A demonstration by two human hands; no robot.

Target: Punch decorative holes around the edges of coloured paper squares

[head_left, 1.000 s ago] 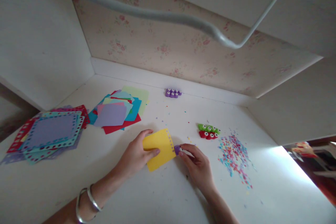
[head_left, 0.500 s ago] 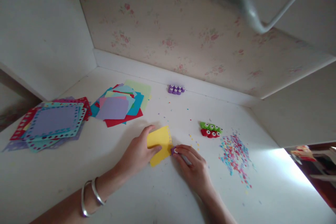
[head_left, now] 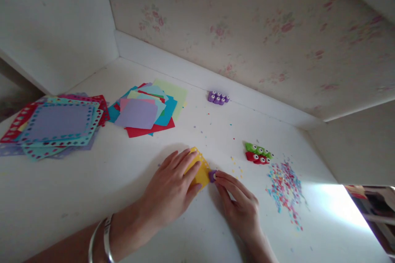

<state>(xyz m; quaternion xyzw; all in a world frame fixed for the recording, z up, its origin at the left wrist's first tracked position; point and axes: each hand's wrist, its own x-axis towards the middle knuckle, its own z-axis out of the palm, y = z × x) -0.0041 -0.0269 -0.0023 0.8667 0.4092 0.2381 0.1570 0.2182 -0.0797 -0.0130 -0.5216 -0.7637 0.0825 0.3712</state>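
Observation:
Yellow paper lies on the white table, with small punched holes along its upper right edge. My left hand rests flat over its left part, fingers spread and pointing to the upper right. At the paper's right edge is a small purple punch with a white button. The fingers of my right hand are closed on this punch, pressing at the button.
Patterned-edge papers are stacked at the left, plain coloured papers beside them. Purple punches stand near the back ledge. Green and red punches sit right of centre, beside scattered confetti.
My left hand has moved from gripping the paper's left side to lying spread over it. The view has shifted, and the hanging cable at the top is out of sight.

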